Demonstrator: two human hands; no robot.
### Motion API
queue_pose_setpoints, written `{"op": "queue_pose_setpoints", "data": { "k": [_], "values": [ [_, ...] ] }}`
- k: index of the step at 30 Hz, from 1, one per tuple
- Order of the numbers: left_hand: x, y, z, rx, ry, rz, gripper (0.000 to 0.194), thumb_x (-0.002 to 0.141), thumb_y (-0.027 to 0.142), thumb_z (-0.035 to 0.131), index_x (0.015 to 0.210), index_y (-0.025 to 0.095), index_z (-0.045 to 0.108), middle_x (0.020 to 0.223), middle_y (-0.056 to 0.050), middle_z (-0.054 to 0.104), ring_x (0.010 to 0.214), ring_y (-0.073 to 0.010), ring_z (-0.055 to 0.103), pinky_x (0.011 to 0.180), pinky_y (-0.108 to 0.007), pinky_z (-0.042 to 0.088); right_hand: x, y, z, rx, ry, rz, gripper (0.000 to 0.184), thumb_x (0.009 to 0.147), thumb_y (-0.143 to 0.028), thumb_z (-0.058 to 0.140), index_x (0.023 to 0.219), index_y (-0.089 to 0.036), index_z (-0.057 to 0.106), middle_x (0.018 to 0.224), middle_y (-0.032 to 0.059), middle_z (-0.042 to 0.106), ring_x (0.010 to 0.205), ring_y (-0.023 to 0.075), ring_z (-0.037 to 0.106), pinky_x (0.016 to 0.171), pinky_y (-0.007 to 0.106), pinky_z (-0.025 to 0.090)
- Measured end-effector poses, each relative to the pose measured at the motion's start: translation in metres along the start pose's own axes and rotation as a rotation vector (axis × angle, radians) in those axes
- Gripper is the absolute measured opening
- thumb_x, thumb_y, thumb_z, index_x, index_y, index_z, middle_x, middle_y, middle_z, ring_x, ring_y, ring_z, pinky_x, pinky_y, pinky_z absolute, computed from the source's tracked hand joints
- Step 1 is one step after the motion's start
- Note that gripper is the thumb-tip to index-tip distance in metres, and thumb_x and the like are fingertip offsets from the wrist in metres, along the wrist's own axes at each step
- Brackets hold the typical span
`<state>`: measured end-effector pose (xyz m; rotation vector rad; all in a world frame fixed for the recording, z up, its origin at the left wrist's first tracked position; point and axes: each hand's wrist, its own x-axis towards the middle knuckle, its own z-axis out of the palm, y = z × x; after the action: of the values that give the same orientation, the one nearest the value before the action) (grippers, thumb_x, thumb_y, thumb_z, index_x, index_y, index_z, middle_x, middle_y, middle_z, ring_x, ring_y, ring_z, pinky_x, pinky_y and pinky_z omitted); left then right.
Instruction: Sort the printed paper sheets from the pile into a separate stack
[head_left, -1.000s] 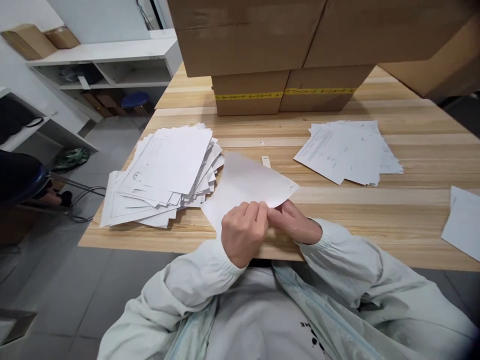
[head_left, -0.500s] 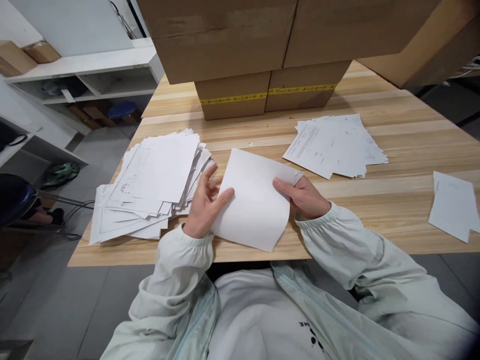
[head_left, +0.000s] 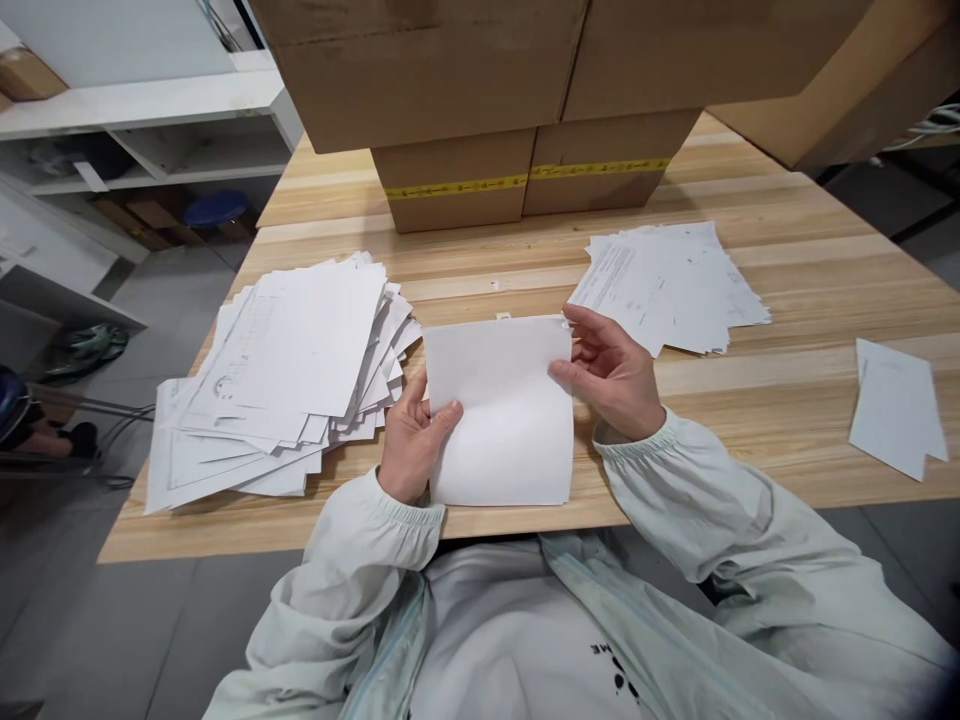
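Note:
Between my hands is a blank white sheet of paper, slightly bowed, near the table's front edge. A second edge shows at its lower right corner, so more than one sheet may be there. My left hand grips its left edge, thumb on top and fingers beneath. My right hand holds the upper right edge, with the thumb on the face and the index finger at the top corner. A large, uneven stack of papers lies close to the left of my left hand. Beyond my right hand rests a smaller pile of printed papers.
Cardboard boxes with yellow tape stand stacked at the back of the wooden table. A couple of loose papers lie at the far right. Left of the table are a white shelf and a blue stool.
The paper has turned from a tilt to nearly square with the table edge. My right hand has shifted its hold, its index finger now at the top corner. The view has moved slightly.

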<state>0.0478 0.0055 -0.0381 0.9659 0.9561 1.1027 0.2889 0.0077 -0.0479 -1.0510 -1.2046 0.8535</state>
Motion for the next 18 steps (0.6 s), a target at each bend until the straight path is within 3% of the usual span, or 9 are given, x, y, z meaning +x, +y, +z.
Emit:
{"op": "queue_pose_setpoints", "data": {
  "k": [6,8,11,13,16,18],
  "values": [
    [-0.001,-0.003,0.001,-0.045,0.001,0.017,0.059,0.074,0.028,0.084,0.128,0.018,0.061,0.105,-0.008,0.080,0.088,-0.0196,0.077,0.079,-0.026,0.059,-0.005,0.003,0.001,-0.075,0.014,-0.042,0.043,0.076,-0.029,0.082,0.118,-0.028,0.072,0.098,0.0014,0.071,0.073,0.0124,0.061,0.067,0.029,0.054],
    [-0.002,-0.004,0.002,-0.065,-0.006,0.002,0.058,0.074,0.028,0.084,0.127,0.019,0.061,0.103,-0.007,0.080,0.088,-0.0204,0.077,0.079,-0.028,0.060,-0.007,0.004,0.002,-0.098,-0.023,-0.054,0.041,0.076,-0.028,0.083,0.115,-0.028,0.073,0.093,0.0006,0.071,0.073,0.0131,0.061,0.065,0.028,0.053],
    [-0.002,-0.004,0.003,-0.115,-0.017,-0.039,0.059,0.074,0.029,0.085,0.128,0.020,0.061,0.106,-0.007,0.080,0.098,-0.0233,0.076,0.089,-0.032,0.059,-0.009,0.003,0.003,-0.108,-0.120,-0.008,0.020,0.079,-0.032,0.080,0.098,-0.024,0.076,0.083,0.0004,0.070,0.069,0.0136,0.061,0.061,0.027,0.051],
    [-0.001,-0.001,0.003,-0.204,-0.034,-0.085,0.057,0.077,0.040,0.082,0.127,0.019,0.063,0.113,-0.008,0.078,0.111,-0.0264,0.072,0.098,-0.036,0.056,-0.009,0.002,0.003,-0.091,-0.155,0.033,0.014,0.083,-0.035,0.076,0.087,-0.022,0.076,0.077,0.0008,0.069,0.068,0.0138,0.060,0.060,0.027,0.049],
    [0.001,0.005,0.001,-0.406,-0.123,-0.231,0.063,0.081,0.061,0.071,0.123,0.015,0.067,0.120,-0.013,0.075,0.124,-0.0318,0.065,0.109,-0.042,0.050,-0.009,-0.001,0.004,-0.087,-0.153,0.061,0.018,0.084,-0.039,0.075,0.083,-0.021,0.074,0.074,0.0012,0.067,0.065,0.0135,0.058,0.056,0.026,0.047],
    [0.002,0.006,-0.001,-0.493,-0.176,-0.318,0.062,0.083,0.064,0.068,0.121,0.014,0.069,0.120,-0.013,0.075,0.126,-0.0333,0.064,0.111,-0.045,0.048,-0.009,-0.004,0.005,-0.095,-0.165,0.075,0.021,0.084,-0.042,0.075,0.083,-0.021,0.073,0.073,0.0014,0.065,0.063,0.0132,0.057,0.054,0.025,0.045]
  ]
}}
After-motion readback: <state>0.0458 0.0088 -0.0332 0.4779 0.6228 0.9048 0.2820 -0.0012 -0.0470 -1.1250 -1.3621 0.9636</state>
